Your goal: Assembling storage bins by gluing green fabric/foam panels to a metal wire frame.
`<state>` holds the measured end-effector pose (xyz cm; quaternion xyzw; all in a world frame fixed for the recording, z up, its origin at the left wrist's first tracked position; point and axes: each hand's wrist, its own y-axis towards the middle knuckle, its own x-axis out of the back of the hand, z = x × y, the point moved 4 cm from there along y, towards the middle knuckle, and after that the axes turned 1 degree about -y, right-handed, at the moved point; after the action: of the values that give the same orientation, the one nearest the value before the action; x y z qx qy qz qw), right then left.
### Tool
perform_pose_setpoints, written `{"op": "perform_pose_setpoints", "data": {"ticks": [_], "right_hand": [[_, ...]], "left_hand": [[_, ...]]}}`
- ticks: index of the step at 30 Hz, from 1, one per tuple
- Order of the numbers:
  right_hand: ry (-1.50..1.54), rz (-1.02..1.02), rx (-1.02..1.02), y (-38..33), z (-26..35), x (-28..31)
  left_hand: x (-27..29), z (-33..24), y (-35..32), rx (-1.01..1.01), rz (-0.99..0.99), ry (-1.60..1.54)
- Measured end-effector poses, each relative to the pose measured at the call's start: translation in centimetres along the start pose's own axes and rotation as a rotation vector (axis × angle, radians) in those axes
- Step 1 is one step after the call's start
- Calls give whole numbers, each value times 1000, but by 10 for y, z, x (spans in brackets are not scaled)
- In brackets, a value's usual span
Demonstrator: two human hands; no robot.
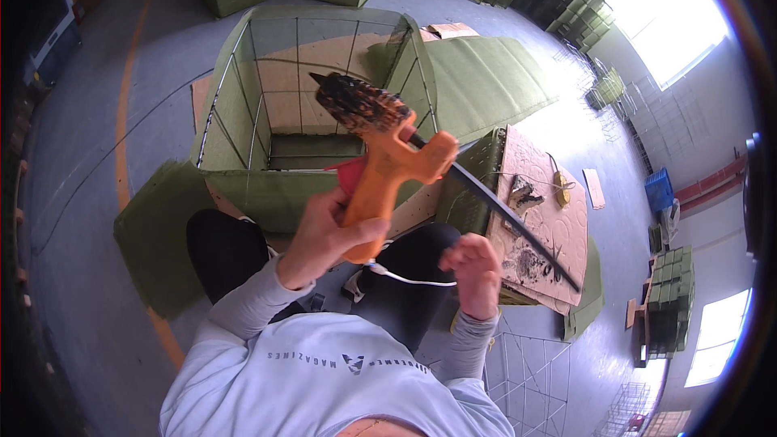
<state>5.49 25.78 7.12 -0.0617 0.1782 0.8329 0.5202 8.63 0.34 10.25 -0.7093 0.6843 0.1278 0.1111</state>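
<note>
One glue gun (380, 146) | left hand (328, 231) gripping | nozzle up-left, stick down-right

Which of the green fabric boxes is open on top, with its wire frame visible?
The large box directly before the person, beyond the orange glue gun; others stand closed, farther away.

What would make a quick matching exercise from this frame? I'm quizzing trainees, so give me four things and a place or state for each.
Things:
1. orange glue gun
2. black glue stick
3. wire frame box
4. brown board

Places or states:
a. stands on the floor, lined with green fabric
b. gripped in the left hand
c. lies on a green box, blackened with residue
d. sticks out of the gun's back

Pairs: 1-b, 2-d, 3-a, 4-c
</note>
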Motion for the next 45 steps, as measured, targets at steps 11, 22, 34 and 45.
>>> {"op": "perform_pose_setpoints", "data": {"ticks": [11,22,34,45], "right_hand": [[420,74,-169,77,-2,-76],[39,184,-469,93,28,-58],[-1,453,-757,108,0,-107],[-37,455,-916,117,-9,-120]], "left_hand": [[-48,18,19,-205,199,219],[89,-30,2,-765,-386,1377],[120,-10,-30,-922,-417,1478],[125,-6,-37,-859,-386,1358]]}}
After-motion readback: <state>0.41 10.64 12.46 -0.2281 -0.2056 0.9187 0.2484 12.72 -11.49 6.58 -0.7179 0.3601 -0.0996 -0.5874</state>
